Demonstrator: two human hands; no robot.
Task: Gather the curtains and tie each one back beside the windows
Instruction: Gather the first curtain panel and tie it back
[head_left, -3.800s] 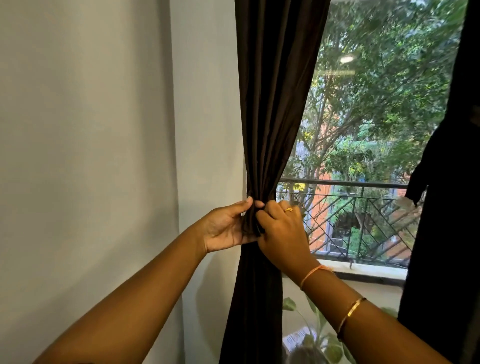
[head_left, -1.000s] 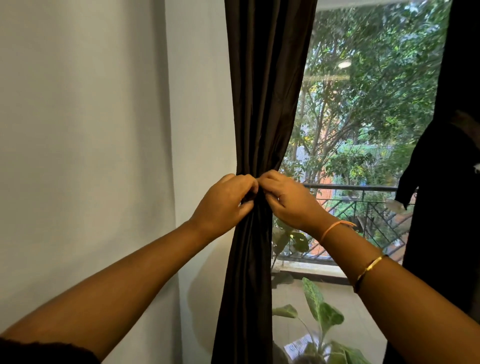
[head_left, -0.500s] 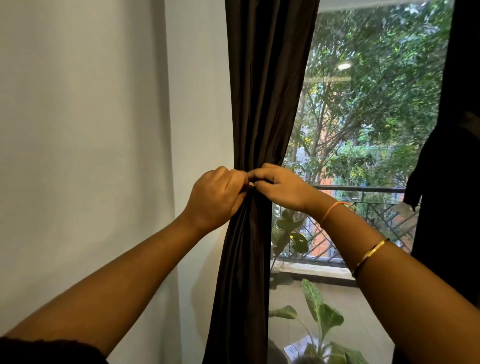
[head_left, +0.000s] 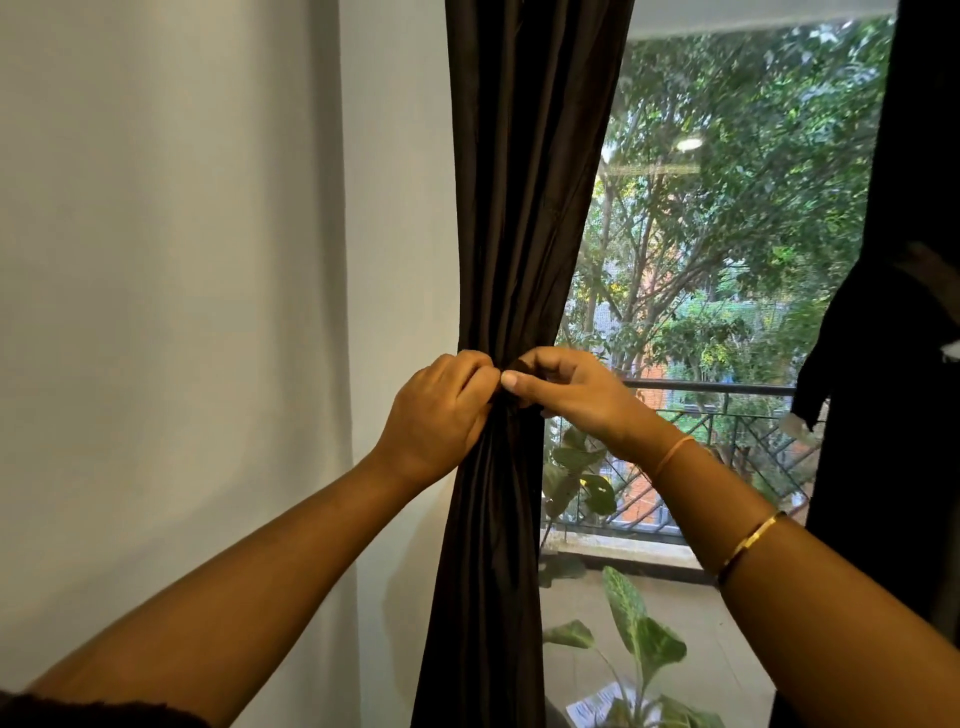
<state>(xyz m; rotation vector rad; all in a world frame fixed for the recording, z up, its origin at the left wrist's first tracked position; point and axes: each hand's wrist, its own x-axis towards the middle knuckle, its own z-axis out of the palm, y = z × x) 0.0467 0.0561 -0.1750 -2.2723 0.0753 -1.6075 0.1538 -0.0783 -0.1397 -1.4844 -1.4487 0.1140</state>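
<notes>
A dark brown curtain hangs gathered into a narrow bundle at the left side of the window. My left hand is closed on the bundle's left side at its pinched waist. Facing it from the right, my right hand pinches a dark band of fabric at the same waist, and the fingertips of both hands meet there. The tie itself is mostly hidden under my fingers. A second dark curtain hangs bunched at the window's right edge.
A plain white wall fills the left. Beyond the glass are a metal balcony railing and trees. A leafy potted plant stands below the window, right of the curtain's lower part.
Both hands have stayed at the curtain's waist, working the band. My right thumb and fingers have shifted slightly over the gathered fabric. 3.8 s ago the hands gripped the bundle lower in view.
</notes>
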